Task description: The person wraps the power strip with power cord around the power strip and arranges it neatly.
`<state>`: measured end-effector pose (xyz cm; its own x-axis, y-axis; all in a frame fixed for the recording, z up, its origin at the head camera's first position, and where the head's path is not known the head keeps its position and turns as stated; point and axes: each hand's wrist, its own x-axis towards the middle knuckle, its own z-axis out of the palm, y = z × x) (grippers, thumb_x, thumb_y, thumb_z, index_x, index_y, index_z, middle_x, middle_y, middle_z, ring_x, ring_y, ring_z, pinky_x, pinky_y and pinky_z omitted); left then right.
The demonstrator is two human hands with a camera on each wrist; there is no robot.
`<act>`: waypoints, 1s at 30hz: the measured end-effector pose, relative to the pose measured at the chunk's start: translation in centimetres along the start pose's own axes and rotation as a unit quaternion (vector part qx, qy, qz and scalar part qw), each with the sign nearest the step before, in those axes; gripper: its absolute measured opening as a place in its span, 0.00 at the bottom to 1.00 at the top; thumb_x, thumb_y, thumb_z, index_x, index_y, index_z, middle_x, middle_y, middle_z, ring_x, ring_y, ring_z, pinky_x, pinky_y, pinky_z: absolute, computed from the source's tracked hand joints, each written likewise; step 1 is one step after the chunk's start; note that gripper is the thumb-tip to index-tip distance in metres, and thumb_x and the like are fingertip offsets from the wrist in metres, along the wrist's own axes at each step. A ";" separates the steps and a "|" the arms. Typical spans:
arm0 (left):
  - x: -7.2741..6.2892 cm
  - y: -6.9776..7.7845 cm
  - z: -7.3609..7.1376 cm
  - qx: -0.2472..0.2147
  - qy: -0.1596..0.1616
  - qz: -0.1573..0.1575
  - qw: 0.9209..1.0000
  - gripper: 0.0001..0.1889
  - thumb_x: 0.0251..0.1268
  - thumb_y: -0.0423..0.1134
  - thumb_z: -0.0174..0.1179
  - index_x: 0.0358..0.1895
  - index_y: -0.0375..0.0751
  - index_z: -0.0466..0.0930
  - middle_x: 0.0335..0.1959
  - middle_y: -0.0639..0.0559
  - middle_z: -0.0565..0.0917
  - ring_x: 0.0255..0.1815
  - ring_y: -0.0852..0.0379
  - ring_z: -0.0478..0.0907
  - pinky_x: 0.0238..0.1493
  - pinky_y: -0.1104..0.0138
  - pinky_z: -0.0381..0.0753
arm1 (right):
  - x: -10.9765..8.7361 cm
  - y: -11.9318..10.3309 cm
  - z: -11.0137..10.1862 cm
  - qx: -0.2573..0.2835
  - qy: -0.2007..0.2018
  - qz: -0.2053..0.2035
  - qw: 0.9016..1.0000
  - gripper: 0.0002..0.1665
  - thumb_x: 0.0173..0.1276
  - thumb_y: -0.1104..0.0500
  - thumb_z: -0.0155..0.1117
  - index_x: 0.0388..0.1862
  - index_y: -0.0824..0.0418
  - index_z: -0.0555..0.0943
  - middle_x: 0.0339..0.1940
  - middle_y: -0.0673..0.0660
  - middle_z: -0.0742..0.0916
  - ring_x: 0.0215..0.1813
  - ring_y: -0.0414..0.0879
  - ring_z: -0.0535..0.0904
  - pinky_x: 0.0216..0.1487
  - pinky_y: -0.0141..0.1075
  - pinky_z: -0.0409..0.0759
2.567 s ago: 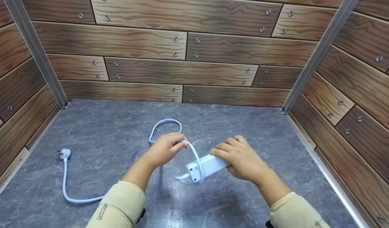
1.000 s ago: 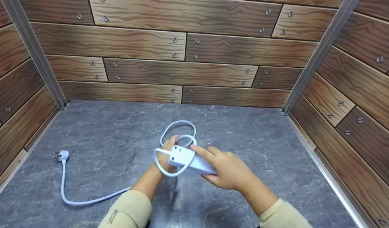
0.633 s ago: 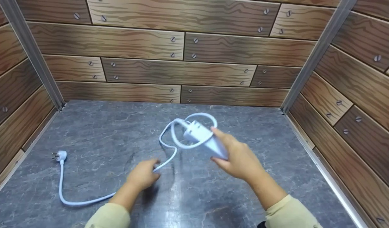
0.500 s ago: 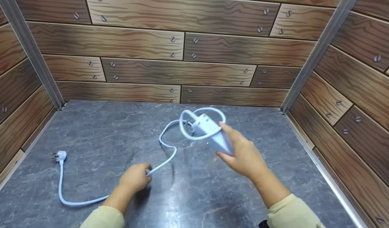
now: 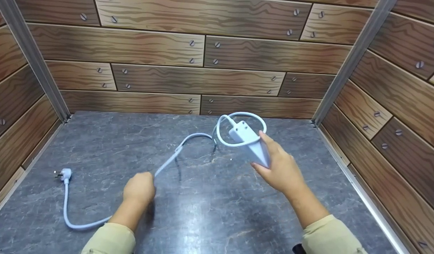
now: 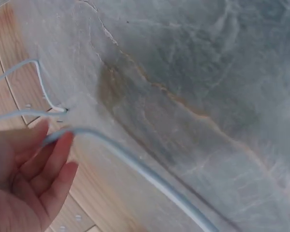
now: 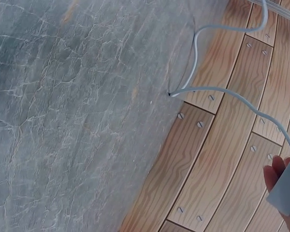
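Observation:
My right hand (image 5: 282,167) grips a white power strip (image 5: 255,148) by its lower end, tilted up above the floor. One turn of its white cord (image 5: 167,163) loops loosely round the strip's upper end. From there the cord drops to the floor and rises leftward to my left hand (image 5: 139,188). In the left wrist view, the left thumb and fingers (image 6: 55,166) pinch the cord. The three-pin plug (image 5: 66,174) lies at the far left, joined to a stretch of cord curving under the left forearm. In the right wrist view, the power strip (image 7: 286,187) shows only partly.
The grey marbled floor (image 5: 217,211) is bounded by wood-patterned walls (image 5: 202,79) at the back and both sides. Metal posts (image 5: 338,84) stand in the back corners. A metal strip (image 5: 372,204) edges the right side.
The right hand has carried the power strip up and to the right. My left hand has come out from behind the strip, moved left and drawn the cord straighter. The plug has stayed put.

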<state>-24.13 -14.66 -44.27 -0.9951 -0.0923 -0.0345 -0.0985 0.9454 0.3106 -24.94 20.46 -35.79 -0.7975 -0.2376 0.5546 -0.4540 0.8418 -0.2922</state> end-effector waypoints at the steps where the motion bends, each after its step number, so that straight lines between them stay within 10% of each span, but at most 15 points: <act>1: 0.1 0.3 -0.2 0.001 0.018 -0.001 1.000 0.09 0.57 0.30 0.54 0.41 0.35 0.79 0.32 0.38 0.82 0.31 0.39 0.79 0.29 0.49 0.77 | 0.0 0.0 0.0 -0.002 0.000 0.002 1.000 0.49 0.48 0.51 0.74 0.67 0.47 0.61 0.52 0.64 0.79 0.38 0.61 0.79 0.35 0.52 0.77; 6: 0.3 2.1 -1.5 0.012 0.067 0.006 0.998 0.24 0.64 0.30 0.49 0.65 0.38 0.62 0.34 0.36 0.82 0.31 0.41 0.81 0.27 0.52 0.79 | 0.0 -0.3 -0.4 -0.005 0.004 0.010 1.000 0.48 0.49 0.51 0.73 0.67 0.48 0.60 0.53 0.64 0.79 0.39 0.61 0.79 0.35 0.52 0.77; 12: 0.5 3.7 -3.6 -0.064 0.161 0.067 0.983 0.20 0.60 0.24 0.48 0.56 0.36 0.62 0.27 0.35 0.81 0.24 0.39 0.79 0.22 0.54 0.78 | 0.2 -0.4 -0.8 -0.003 0.006 0.030 1.000 0.48 0.49 0.50 0.72 0.68 0.47 0.60 0.56 0.64 0.77 0.41 0.63 0.79 0.35 0.53 0.77; 21: 1.8 5.7 -7.5 -0.199 0.301 0.137 0.922 0.08 0.63 0.27 0.50 0.44 0.37 0.68 0.35 0.44 0.84 0.32 0.45 0.82 0.30 0.54 0.80 | 0.3 -0.4 -1.0 -0.004 0.022 0.030 0.999 0.47 0.49 0.50 0.72 0.67 0.49 0.60 0.56 0.64 0.77 0.38 0.63 0.79 0.33 0.53 0.77; 30: 2.5 7.2 -11.5 -0.423 0.262 0.112 0.860 0.10 0.65 0.28 0.49 0.49 0.38 0.69 0.37 0.45 0.85 0.34 0.54 0.83 0.33 0.68 0.81 | 0.5 -0.3 -1.1 0.006 0.056 0.054 0.997 0.47 0.49 0.53 0.73 0.66 0.52 0.60 0.56 0.67 0.76 0.39 0.66 0.78 0.34 0.55 0.76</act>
<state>-27.38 -11.70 -31.21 -0.8330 -0.2745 0.4803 0.3490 0.4128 0.8413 -24.77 20.64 -34.52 -0.7928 -0.0903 0.6027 -0.3739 0.8530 -0.3641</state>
